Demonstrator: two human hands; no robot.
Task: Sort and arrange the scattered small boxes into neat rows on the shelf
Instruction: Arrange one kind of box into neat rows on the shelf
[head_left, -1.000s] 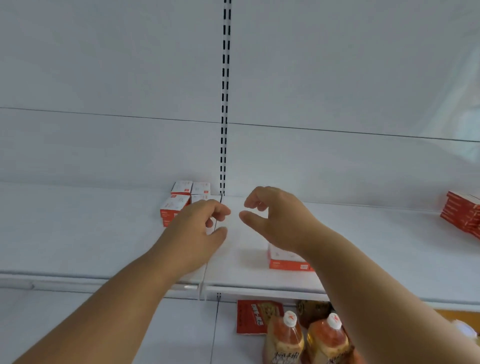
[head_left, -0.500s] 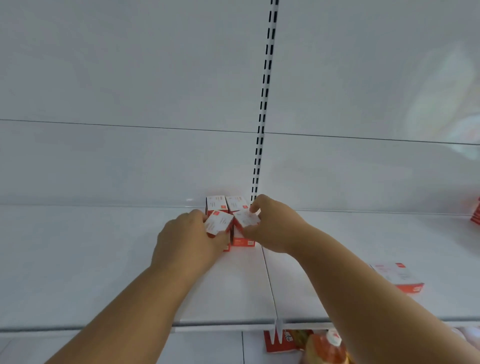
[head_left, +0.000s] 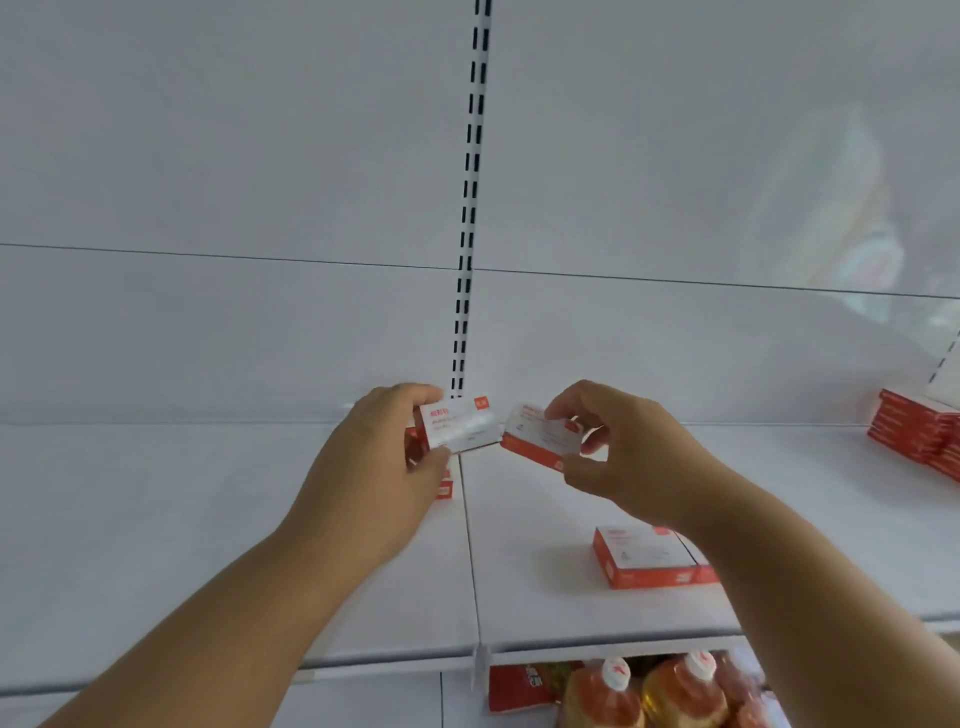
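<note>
On the white shelf (head_left: 208, 519), open surface runs toward 9 o'clock. At 4 o'clock a red-and-white box (head_left: 644, 558) blocks the front right. At 3 o'clock a stack of red boxes (head_left: 917, 431) fills the far end. Open board lies between them.

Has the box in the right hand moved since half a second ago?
Yes. The box in the right hand now sits lifted, right of the slotted upright, off the pile.
</note>
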